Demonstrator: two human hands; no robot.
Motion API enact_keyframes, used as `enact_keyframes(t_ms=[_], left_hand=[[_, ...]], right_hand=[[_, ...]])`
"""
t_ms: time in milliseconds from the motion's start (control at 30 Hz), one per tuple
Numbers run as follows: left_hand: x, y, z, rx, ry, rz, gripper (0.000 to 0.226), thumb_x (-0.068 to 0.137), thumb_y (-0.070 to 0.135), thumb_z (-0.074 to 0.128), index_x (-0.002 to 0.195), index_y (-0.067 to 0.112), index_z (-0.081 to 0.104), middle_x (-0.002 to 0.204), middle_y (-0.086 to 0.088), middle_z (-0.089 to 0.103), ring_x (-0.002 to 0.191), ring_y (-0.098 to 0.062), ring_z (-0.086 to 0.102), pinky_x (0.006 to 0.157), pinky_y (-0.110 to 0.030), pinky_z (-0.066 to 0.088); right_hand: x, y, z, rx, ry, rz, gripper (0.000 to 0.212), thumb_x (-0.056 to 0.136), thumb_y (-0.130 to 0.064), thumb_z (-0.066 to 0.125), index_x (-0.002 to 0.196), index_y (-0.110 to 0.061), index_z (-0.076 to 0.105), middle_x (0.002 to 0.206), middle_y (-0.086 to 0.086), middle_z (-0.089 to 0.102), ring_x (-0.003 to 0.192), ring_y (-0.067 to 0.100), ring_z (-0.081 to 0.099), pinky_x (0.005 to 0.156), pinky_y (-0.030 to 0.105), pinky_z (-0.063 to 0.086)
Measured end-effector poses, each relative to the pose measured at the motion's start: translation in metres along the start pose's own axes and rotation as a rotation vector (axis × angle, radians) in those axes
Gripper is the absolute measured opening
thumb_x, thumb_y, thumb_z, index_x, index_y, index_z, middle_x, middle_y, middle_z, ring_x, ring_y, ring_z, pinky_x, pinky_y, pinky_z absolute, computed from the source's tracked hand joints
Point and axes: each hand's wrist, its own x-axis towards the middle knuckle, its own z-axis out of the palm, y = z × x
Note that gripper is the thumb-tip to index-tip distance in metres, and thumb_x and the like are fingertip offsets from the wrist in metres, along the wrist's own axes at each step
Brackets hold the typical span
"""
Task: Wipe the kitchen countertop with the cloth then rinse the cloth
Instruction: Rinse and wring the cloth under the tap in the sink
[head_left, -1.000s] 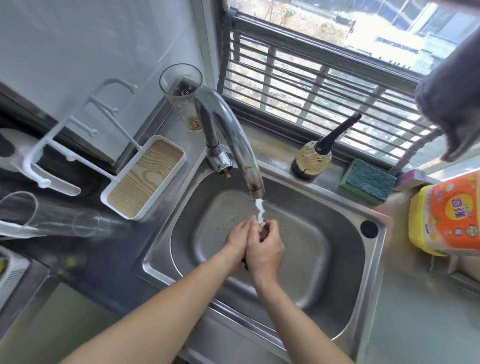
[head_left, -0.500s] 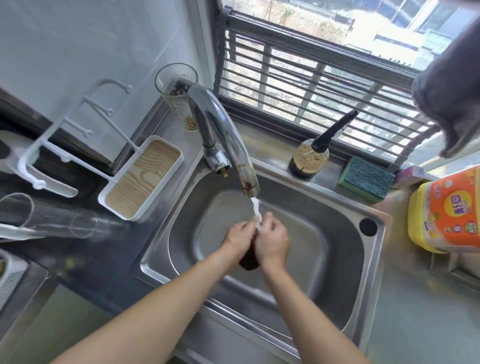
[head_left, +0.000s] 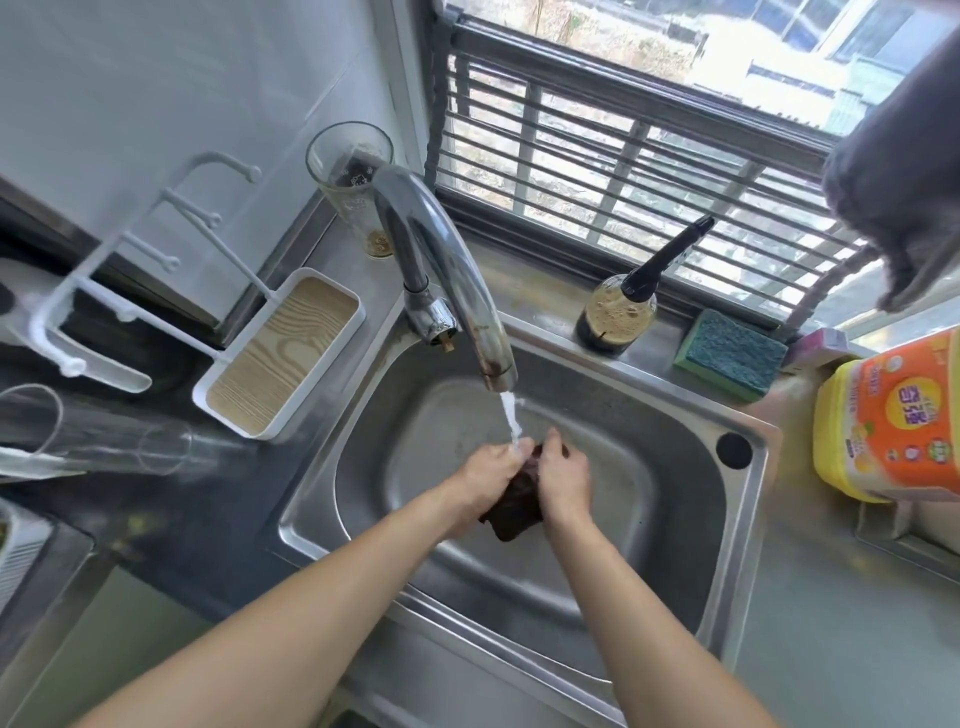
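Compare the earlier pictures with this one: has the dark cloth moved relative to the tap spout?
Yes. The cloth now hangs lower between both hands, showing more below them, farther beneath the tap spout than a second ago.

Both hands, left hand (head_left: 491, 470) and right hand (head_left: 563, 475), grip the cloth (head_left: 514, 501) under running water (head_left: 510, 418).

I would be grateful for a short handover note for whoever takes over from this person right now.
Left hand and right hand: both grip the dark cloth between them, over the sink.
Tap: running; the stream lands at the left hand's fingers, at the cloth's top.
Done: the cloth is at the sink, rinsing under way.
Left: finish rinsing, wring, shut the tap.
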Motion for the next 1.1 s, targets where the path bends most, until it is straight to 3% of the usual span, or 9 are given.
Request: enact_keyframes(t_ms=[133, 233, 400, 567, 667, 800, 933, 1000, 1100], left_hand=[[0.000, 0.002, -0.019, -0.026, -0.075, -0.204, 0.050, 0.088, 0.069, 0.057, 0.104, 0.022, 0.065, 0.089, -0.006, 0.070, 0.074, -0.022, 0.064, 0.054, -0.027, 0.041], [0.001, 0.004, -0.039, 0.053, -0.124, -0.217, 0.037, 0.094, 0.053, 0.062, 0.097, 0.017, 0.070, 0.072, -0.002, 0.065, 0.047, -0.012, 0.049, 0.043, -0.021, 0.026], [0.011, 0.010, -0.041, -0.006, 0.252, -0.076, 0.030, 0.101, 0.043, 0.055, 0.111, 0.016, 0.066, 0.074, -0.001, 0.066, 0.039, -0.009, 0.052, 0.037, -0.015, 0.027], [0.016, 0.012, -0.020, -0.316, 0.327, -0.197, 0.049, 0.084, 0.055, 0.060, 0.101, 0.010, 0.072, 0.076, -0.003, 0.069, 0.062, -0.021, 0.064, 0.057, -0.025, 0.049], [0.003, 0.004, -0.008, -0.192, 0.342, -0.078, 0.017, 0.082, 0.033, 0.063, 0.079, 0.017, 0.069, 0.069, -0.002, 0.069, 0.066, -0.021, 0.063, 0.059, -0.025, 0.048], [-0.008, -0.001, 0.011, -0.124, 0.222, 0.004, 0.025, 0.095, 0.026, 0.061, 0.072, 0.014, 0.062, 0.062, -0.001, 0.061, 0.059, -0.017, 0.056, 0.051, -0.021, 0.046], [0.013, 0.016, -0.006, -0.152, 0.299, -0.186, 0.050, 0.094, 0.057, 0.059, 0.075, 0.012, 0.069, 0.067, 0.000, 0.069, 0.065, -0.016, 0.064, 0.061, -0.025, 0.049], [0.019, 0.019, -0.015, -0.281, 0.334, -0.208, 0.043, 0.094, 0.049, 0.063, 0.071, 0.014, 0.066, 0.059, 0.000, 0.065, 0.058, -0.018, 0.063, 0.065, -0.027, 0.049], [0.009, 0.010, -0.008, -0.210, 0.279, -0.072, 0.028, 0.094, 0.031, 0.062, 0.074, 0.013, 0.069, 0.067, -0.001, 0.068, 0.059, -0.014, 0.064, 0.061, -0.024, 0.049]], right_hand=[[-0.002, -0.006, 0.004, 0.150, -0.080, -0.049, 0.044, 0.090, -0.057, 0.057, 0.101, -0.016, 0.071, 0.098, 0.003, 0.076, 0.098, 0.026, 0.070, 0.095, 0.043, 0.054], [-0.003, -0.008, 0.000, 0.132, -0.139, -0.087, 0.027, 0.084, -0.043, 0.076, 0.093, -0.021, 0.064, 0.093, -0.002, 0.073, 0.096, 0.023, 0.070, 0.094, 0.043, 0.055], [-0.018, -0.009, -0.010, 0.055, 0.148, -0.129, 0.034, 0.087, -0.054, 0.071, 0.095, -0.022, 0.077, 0.086, -0.005, 0.076, 0.087, 0.017, 0.066, 0.082, 0.028, 0.046], [-0.071, 0.003, 0.028, -0.076, 0.094, -0.570, 0.032, 0.098, -0.043, 0.047, 0.088, -0.017, 0.062, 0.081, 0.006, 0.066, 0.078, 0.025, 0.060, 0.070, 0.031, 0.037], [-0.047, -0.008, 0.026, -0.107, 0.060, -0.351, 0.036, 0.101, -0.041, 0.049, 0.089, -0.013, 0.069, 0.089, 0.014, 0.073, 0.087, 0.034, 0.065, 0.074, 0.036, 0.043], [-0.012, -0.030, 0.001, 0.051, 0.158, 0.053, 0.025, 0.095, -0.034, 0.057, 0.090, -0.011, 0.064, 0.095, 0.015, 0.071, 0.100, 0.037, 0.064, 0.085, 0.037, 0.044], [-0.061, -0.021, 0.016, 0.045, 0.164, -0.368, 0.030, 0.098, -0.031, 0.056, 0.074, -0.013, 0.058, 0.070, 0.009, 0.065, 0.071, 0.030, 0.058, 0.066, 0.035, 0.038], [-0.081, -0.014, 0.022, 0.006, 0.097, -0.534, 0.027, 0.095, -0.030, 0.055, 0.074, -0.014, 0.057, 0.065, 0.002, 0.061, 0.063, 0.021, 0.052, 0.063, 0.032, 0.035], [-0.050, -0.019, 0.021, -0.031, 0.145, -0.338, 0.035, 0.099, -0.037, 0.052, 0.082, -0.009, 0.064, 0.080, 0.015, 0.071, 0.080, 0.037, 0.062, 0.067, 0.036, 0.036]])
